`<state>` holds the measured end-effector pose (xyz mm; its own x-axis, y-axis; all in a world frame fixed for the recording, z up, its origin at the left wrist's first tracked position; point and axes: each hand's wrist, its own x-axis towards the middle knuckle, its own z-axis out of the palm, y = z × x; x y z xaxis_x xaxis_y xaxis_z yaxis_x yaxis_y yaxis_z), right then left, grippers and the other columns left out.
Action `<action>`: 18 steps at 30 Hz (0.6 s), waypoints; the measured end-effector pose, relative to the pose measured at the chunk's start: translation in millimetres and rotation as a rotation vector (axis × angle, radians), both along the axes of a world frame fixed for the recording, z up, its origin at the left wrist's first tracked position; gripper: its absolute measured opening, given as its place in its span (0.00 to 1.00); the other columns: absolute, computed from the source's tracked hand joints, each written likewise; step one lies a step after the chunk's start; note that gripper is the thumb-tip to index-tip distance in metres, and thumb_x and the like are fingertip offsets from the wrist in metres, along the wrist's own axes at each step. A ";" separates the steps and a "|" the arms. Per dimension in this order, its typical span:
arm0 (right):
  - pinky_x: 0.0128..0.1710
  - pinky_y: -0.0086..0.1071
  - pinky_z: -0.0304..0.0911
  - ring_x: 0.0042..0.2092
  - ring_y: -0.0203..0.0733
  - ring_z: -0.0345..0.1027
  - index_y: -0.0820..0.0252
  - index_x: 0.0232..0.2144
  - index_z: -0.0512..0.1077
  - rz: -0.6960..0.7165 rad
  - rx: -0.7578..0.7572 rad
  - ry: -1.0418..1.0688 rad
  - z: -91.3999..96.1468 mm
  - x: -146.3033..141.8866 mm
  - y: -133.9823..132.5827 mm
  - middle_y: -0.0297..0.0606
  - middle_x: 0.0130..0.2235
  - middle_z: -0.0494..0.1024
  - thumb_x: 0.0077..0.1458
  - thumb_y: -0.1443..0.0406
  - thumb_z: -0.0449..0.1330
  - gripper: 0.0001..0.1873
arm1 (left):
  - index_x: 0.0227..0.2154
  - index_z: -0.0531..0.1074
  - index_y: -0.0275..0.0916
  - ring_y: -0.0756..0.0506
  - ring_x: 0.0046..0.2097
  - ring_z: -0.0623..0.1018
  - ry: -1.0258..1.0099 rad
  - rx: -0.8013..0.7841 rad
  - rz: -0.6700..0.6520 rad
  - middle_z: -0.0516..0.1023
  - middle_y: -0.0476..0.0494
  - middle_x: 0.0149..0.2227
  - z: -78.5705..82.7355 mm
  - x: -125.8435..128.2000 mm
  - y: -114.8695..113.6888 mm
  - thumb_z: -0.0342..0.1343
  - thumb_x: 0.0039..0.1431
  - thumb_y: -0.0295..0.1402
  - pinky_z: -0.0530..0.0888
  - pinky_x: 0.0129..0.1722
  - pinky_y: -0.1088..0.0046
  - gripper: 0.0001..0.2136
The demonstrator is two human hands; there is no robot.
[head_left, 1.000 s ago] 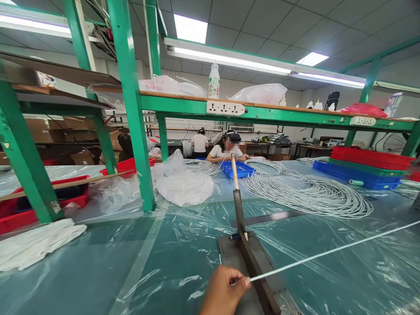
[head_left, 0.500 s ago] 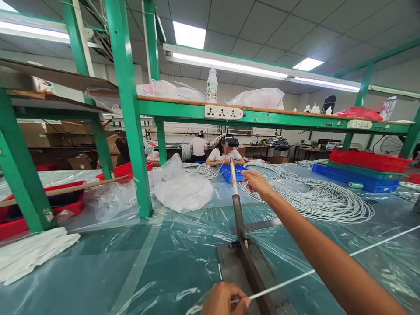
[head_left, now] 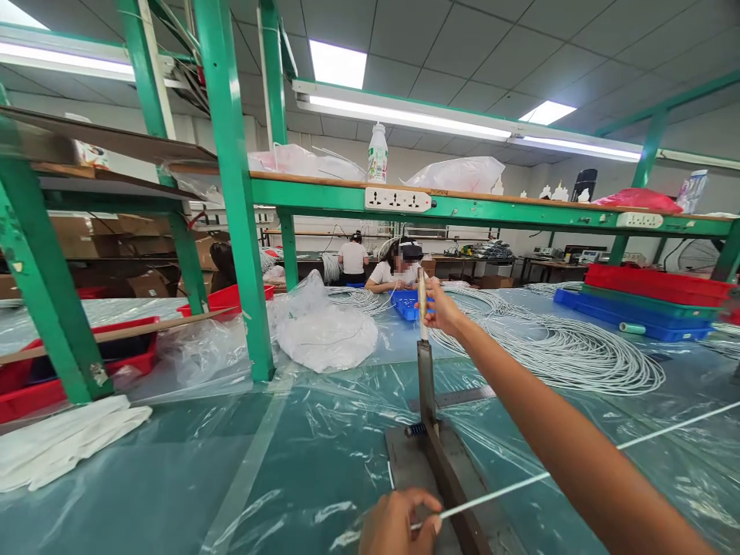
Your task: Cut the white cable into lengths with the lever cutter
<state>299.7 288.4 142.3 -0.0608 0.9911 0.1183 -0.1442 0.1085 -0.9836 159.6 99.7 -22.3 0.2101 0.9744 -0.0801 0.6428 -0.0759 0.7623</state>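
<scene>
My left hand [head_left: 405, 521] pinches a thin white cable [head_left: 509, 489] low in the view. The cable runs from its fingertips across a hand-lever cutter [head_left: 426, 385] and off to the right, passing behind my right forearm. My right hand [head_left: 442, 308] is closed at the cutter's pale handle [head_left: 422, 297], fingers curled against its right side. The lever stands raised, nearly upright. Its dark metal base plate [head_left: 405, 455] rests on the plastic-covered table, with a spring [head_left: 414, 429] at the pivot. A metal bar [head_left: 462, 397] lies behind the base.
Coiled white cable [head_left: 578, 354] spreads behind my right arm. A plastic bag [head_left: 327, 331] and a blue tray [head_left: 405, 304] lie ahead, stacked trays [head_left: 647, 308] at right. Gloves [head_left: 69, 439] lie left. A green post [head_left: 234, 193] carries the shelf. A person [head_left: 398, 266] sits opposite.
My right hand has come in against the lever handle and closed there. The handle has swung slightly right and more upright. My left hand still holds the cable.
</scene>
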 end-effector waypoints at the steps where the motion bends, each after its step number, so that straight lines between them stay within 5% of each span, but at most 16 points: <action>1: 0.16 0.24 0.60 0.15 0.27 0.52 0.59 0.36 0.61 0.018 0.008 0.024 3.8 5.8 -9.9 0.32 0.25 0.68 0.59 0.48 0.35 0.25 | 0.40 0.73 0.43 0.43 0.43 0.74 -0.016 0.030 0.001 0.75 0.44 0.41 -0.8 0.2 -1.6 0.51 0.53 0.29 0.70 0.44 0.69 0.12; 6: 0.19 0.23 0.65 0.20 0.30 0.63 0.61 0.30 0.62 0.085 -0.024 0.079 13.0 40.7 -84.0 0.36 0.27 0.71 0.61 0.53 0.39 0.21 | 0.41 0.71 0.52 0.43 0.47 0.73 0.049 0.164 -0.105 0.74 0.53 0.43 -4.6 2.2 -4.5 0.48 0.53 0.22 0.69 0.48 0.67 0.18; 11: 0.18 0.20 0.65 0.20 0.28 0.63 0.63 0.28 0.68 0.109 -0.088 0.001 -16.8 69.9 -177.4 0.37 0.30 0.73 0.53 0.63 0.57 0.07 | 0.43 0.69 0.56 0.38 0.44 0.74 0.232 0.234 -0.167 0.74 0.50 0.41 -4.0 4.8 -5.3 0.44 0.53 0.20 0.70 0.43 0.60 0.22; 15: 0.19 0.21 0.65 0.23 0.32 0.64 0.58 0.41 0.71 0.037 -0.191 -0.034 -56.2 80.1 -234.5 0.38 0.31 0.74 0.37 0.61 0.68 0.25 | 0.44 0.68 0.56 0.36 0.43 0.74 0.292 0.284 -0.147 0.75 0.48 0.40 -8.2 5.6 -6.7 0.42 0.56 0.24 0.70 0.41 0.59 0.20; 18: 0.17 0.23 0.63 0.22 0.35 0.65 0.54 0.47 0.67 0.002 -0.318 -0.133 -88.1 84.0 -254.6 0.39 0.28 0.73 0.38 0.57 0.65 0.31 | 0.45 0.69 0.54 0.35 0.43 0.74 0.306 0.299 -0.130 0.75 0.46 0.41 -10.4 6.0 -8.4 0.41 0.56 0.25 0.69 0.40 0.58 0.20</action>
<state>383.7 33.7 54.2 -0.0572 0.9770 -0.2056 -0.0126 -0.2066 -0.9783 165.6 91.3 -32.7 0.3428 0.9312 0.1240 0.8059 -0.3594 0.4705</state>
